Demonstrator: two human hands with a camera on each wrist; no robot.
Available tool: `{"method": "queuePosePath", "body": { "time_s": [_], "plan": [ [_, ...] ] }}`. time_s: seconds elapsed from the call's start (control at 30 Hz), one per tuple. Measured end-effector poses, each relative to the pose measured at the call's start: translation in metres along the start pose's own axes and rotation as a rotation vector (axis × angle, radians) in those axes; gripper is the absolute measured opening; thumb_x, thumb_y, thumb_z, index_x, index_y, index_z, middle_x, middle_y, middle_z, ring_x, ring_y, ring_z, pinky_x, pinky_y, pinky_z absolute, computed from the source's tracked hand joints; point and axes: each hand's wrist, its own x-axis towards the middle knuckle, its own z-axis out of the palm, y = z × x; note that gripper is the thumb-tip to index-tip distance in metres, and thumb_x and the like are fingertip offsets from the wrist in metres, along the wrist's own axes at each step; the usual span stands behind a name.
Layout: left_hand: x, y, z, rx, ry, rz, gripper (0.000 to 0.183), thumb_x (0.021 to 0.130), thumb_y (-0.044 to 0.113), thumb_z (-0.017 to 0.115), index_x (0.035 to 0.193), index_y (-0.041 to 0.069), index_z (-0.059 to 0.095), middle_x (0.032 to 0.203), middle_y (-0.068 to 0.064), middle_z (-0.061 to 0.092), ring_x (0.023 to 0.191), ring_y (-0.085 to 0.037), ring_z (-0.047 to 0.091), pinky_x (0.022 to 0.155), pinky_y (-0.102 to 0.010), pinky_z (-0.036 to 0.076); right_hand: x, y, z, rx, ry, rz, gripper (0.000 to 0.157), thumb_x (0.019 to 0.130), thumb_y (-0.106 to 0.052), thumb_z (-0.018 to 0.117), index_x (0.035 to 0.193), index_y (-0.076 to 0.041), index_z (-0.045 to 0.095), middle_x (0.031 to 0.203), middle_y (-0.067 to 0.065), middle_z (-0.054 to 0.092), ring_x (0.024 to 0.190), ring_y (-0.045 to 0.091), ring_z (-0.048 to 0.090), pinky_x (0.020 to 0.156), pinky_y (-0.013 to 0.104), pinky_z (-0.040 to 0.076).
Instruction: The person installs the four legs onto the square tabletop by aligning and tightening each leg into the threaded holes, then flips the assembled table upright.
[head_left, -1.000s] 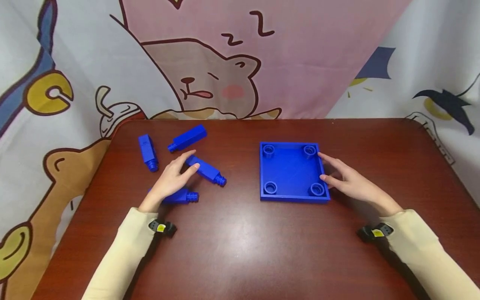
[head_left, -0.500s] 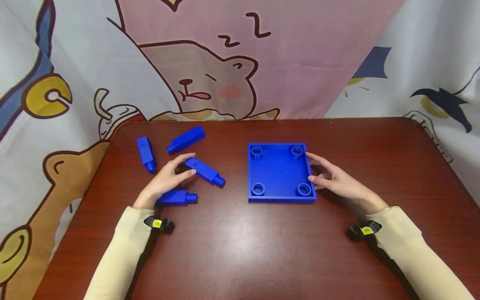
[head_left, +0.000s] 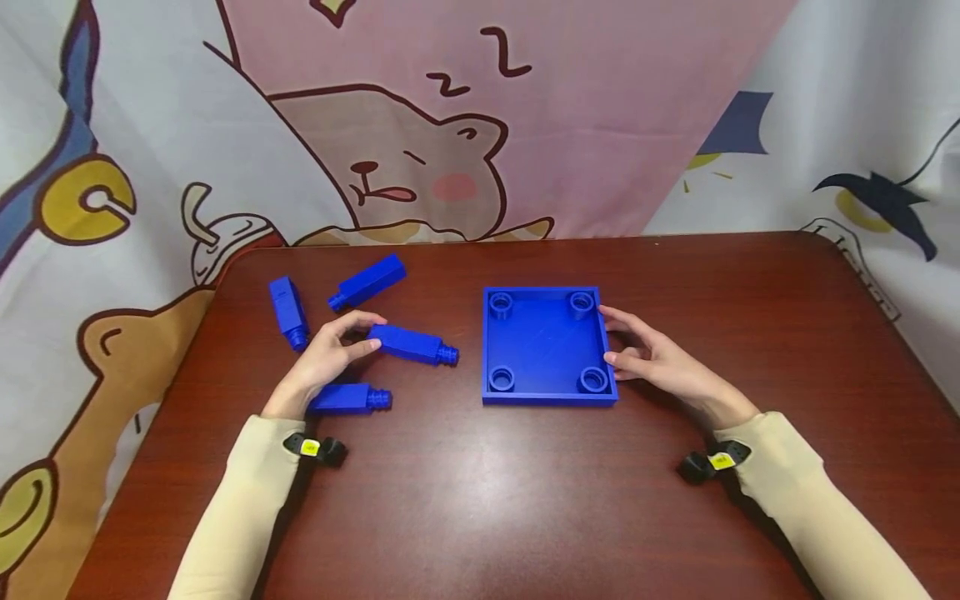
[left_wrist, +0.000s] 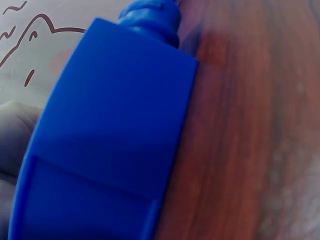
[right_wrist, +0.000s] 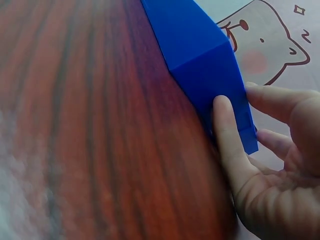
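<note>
Blue threaded leg (head_left: 412, 343), left of the blue tray (head_left: 502, 343) in the head view, is pinched by the left hand (head_left: 330, 354); the right hand (head_left: 660, 364), loosely extended, touches the tray's right side. Left wrist: the leg's neck (left_wrist: 150, 20) points away. Right wrist: thumb (right_wrist: 226, 130) against the tray.

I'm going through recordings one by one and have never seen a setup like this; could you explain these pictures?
There is no machine here: a person works with two bare hands. The wide picture comes from a camera on the head; the two close-ups come from cameras worn on the wrists. The left hand pinches a blue peg with a threaded end. The right hand touches the side of a square blue tray, which has a round socket at each corner. Three similar pegs lie on the brown table.
</note>
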Motion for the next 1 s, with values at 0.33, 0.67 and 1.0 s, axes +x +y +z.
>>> {"method": "queuePosePath", "body": {
  "time_s": [0.33, 0.67, 1.0],
  "plan": [
    [-0.001, 0.001, -0.004, 0.052, -0.019, -0.007, 0.035, 0.083, 0.000, 0.074, 0.116, -0.004, 0.063, 0.114, -0.020, 0.062, 0.104, -0.028, 0.054, 0.081, -0.030, 0.044, 0.000, 0.003, -0.001, 0.022, 0.008, 0.003, 0.069, 0.095, 0.000, 0.059, 0.152, -0.006, 0.022, 0.140, 0.029, 0.033, 0.095, 0.016, 0.065, 0.076, 0.034, 0.055],
    [0.001, 0.007, 0.000, -0.174, 0.026, 0.000, 0.034, 0.083, 0.000, 0.073, 0.114, -0.004, 0.060, 0.104, -0.006, 0.062, 0.097, -0.020, 0.056, 0.085, -0.024, 0.045, 0.000, 0.005, -0.002, 0.041, 0.007, 0.020, 0.069, 0.095, -0.002, 0.059, 0.153, -0.008, 0.023, 0.141, 0.028, 0.033, 0.096, 0.017, 0.064, 0.077, 0.035, 0.055],
    [0.014, 0.043, 0.017, -0.446, 0.102, 0.108, 0.028, 0.084, -0.011, 0.066, 0.107, 0.004, 0.063, 0.116, -0.013, 0.059, 0.115, -0.023, 0.046, 0.089, -0.026, 0.041, 0.000, 0.005, -0.004, 0.062, -0.003, 0.038, 0.070, 0.095, -0.005, 0.061, 0.153, -0.012, 0.023, 0.140, 0.027, 0.034, 0.101, 0.021, 0.064, 0.078, 0.037, 0.055]
  ]
}}
